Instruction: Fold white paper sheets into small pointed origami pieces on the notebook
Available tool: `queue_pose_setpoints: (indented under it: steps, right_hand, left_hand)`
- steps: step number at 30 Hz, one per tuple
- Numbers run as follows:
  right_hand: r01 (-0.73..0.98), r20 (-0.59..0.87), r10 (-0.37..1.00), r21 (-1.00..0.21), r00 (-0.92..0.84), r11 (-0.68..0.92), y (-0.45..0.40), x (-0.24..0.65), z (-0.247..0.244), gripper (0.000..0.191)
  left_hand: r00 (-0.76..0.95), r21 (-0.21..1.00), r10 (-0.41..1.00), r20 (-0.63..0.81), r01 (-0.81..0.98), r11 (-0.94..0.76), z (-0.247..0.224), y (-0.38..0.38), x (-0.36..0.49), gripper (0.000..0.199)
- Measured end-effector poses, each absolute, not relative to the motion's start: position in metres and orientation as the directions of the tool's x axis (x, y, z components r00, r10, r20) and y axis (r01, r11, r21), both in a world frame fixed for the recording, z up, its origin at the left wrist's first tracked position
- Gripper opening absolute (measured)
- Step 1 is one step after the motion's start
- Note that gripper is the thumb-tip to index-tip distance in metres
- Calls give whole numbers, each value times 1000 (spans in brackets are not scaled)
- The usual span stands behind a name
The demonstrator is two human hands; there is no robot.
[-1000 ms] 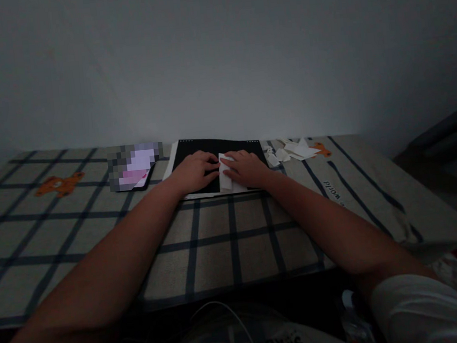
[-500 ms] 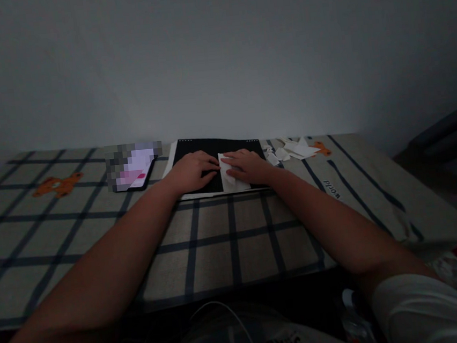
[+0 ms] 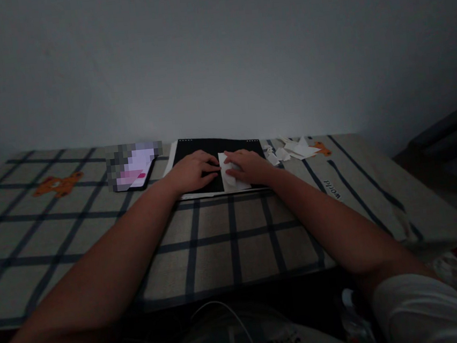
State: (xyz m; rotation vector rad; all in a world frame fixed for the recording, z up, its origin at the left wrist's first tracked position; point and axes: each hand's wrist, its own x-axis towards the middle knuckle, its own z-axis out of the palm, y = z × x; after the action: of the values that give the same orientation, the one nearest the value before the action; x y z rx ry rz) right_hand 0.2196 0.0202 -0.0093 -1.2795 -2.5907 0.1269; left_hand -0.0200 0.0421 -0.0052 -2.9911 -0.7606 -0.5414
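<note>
A black pad [image 3: 209, 144] with white sheets under its edges lies on the checked tablecloth. On it rests a folded white paper [image 3: 230, 184]. My left hand [image 3: 194, 172] lies on the pad with its fingers apart, the fingertips at the paper's left edge. From the right, my right hand [image 3: 250, 165] rests over the paper, fingers spread on its surface. Several torn white paper scraps [image 3: 299, 148] lie just right of the pad.
A phone [image 3: 135, 167] with a lit, partly blurred screen lies left of the pad. The checked cloth [image 3: 215, 248] covers the table, against a grey wall. Below the table edge are a white cable [image 3: 217, 303] and a clear bottle [image 3: 353, 316].
My right hand's fingers have shifted slightly on the white paper, and the paper lies a touch differently. My left hand has hardly moved.
</note>
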Motion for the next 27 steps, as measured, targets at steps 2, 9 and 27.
queue_pose_setpoints:
  steps: [2, 9, 27]
  right_hand:
    - [771, 168, 786, -160, -594, 617, 20, 220, -9, 44]
    - [779, 143, 785, -106, -603, 618, 18, 218, -7, 45]
    - [790, 76, 787, 17, -612, 613, 15, 213, -3, 48]
  left_hand:
    - [820, 87, 463, 336, 462, -882, -6, 43, -20, 28]
    - [824, 82, 457, 337, 458, -885, -7, 43, -20, 28]
    - [844, 61, 441, 304, 445, -893, -2, 42, -19, 28]
